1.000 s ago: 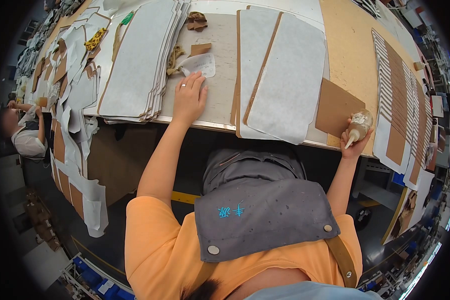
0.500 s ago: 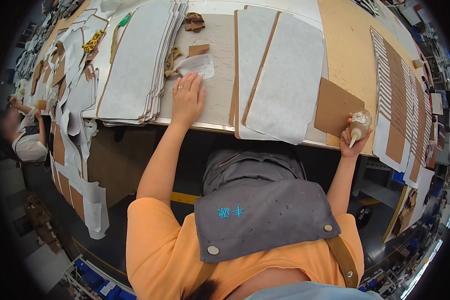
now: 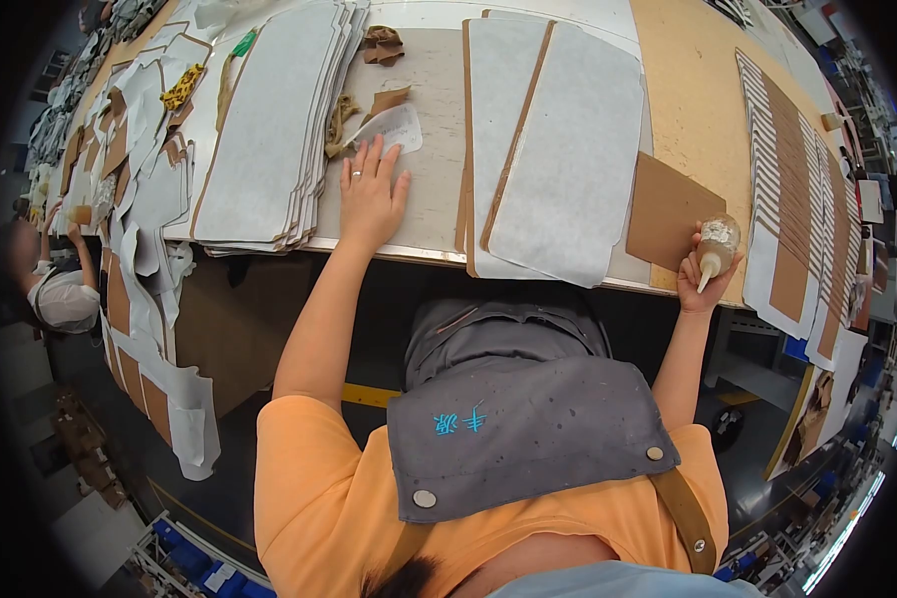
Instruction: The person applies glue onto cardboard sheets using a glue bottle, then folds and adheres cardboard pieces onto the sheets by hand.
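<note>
My left hand [image 3: 373,199] lies flat on the grey board [image 3: 434,120], fingers spread. Its fingertips touch or nearly touch a small white paper slip [image 3: 399,127] with writing, whose left side is curled up against a brown scrap [image 3: 389,101]. In my right hand [image 3: 695,284] is a clear squeeze bottle [image 3: 716,251] with its pale nozzle pointing down and whitish residue on its side. Beside the bottle is a brown square piece [image 3: 673,209]. Between my hands are overlapping white panels with brown edges [image 3: 568,149].
A tall stack of white panels [image 3: 269,130] stands left of my left hand. Crumpled brown scraps [image 3: 383,46] lie behind it. Striped brown and white pieces [image 3: 792,189] cover the right side. At far left, a person [image 3: 65,294] is beside hanging cut pieces [image 3: 159,329].
My left hand has shifted slightly left, fingers a little more spread. The slip and brown scrap near its fingertips have tilted and curled up. My right hand keeps its hold on the bottle.
</note>
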`<state>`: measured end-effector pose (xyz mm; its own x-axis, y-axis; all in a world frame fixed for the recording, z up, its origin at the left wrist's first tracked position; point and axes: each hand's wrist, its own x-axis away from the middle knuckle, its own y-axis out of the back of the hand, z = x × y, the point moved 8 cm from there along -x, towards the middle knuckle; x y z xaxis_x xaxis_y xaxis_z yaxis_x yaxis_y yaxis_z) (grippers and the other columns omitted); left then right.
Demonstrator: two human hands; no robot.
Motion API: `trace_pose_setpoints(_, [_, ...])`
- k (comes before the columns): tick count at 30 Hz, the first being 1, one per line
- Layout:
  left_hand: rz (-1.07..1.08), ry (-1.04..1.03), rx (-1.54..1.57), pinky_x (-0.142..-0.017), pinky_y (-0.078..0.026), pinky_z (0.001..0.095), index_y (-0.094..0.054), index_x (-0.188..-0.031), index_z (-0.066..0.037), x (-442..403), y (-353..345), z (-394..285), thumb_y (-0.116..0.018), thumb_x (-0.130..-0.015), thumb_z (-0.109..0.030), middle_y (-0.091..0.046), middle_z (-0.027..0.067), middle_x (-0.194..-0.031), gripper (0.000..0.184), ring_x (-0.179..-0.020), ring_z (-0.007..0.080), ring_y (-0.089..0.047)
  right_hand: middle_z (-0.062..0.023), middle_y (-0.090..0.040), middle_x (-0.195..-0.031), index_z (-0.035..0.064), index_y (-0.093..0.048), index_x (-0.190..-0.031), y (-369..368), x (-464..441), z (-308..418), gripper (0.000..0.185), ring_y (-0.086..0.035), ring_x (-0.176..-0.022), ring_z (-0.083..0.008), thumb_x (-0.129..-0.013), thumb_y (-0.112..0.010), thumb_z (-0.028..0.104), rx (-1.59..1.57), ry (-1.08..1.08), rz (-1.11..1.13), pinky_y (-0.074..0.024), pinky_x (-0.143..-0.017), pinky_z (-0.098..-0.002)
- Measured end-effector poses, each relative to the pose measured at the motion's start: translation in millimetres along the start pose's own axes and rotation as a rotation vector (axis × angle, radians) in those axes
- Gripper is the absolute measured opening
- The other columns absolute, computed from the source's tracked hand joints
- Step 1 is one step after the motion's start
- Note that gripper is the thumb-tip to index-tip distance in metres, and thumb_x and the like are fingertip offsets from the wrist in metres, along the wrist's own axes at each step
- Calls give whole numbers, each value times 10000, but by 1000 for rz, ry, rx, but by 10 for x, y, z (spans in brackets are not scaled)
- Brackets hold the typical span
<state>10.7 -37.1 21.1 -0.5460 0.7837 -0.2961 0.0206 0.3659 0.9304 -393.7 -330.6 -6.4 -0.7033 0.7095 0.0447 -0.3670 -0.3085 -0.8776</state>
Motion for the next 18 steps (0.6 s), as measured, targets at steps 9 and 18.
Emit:
trace_pose_setpoints(9, [-38,132,-18,-1066,-166,505,-465,-1260,-90,-218,-144,100,-418,-914,-347,-342,125,-1409,433,-1303,309,-285,-234,-595,-1007,-100,-338,-1267,17,2,-4,833,-334,-410,-94,-836,-494,596,10,3,-36,-279,-378,-226])
trace_pose_setpoints(18, [-195,94,0,-1065,-173,503,-490,-1202,-45,-229,-31,66,-473,-896,-293,-371,186,-1357,395,-1286,351,-285,-232,-596,-1001,-99,-338,-1264,3,-3,-7,839,-341,-408,-95,-828,-507,597,-19,-4,-25,-287,-378,-224])
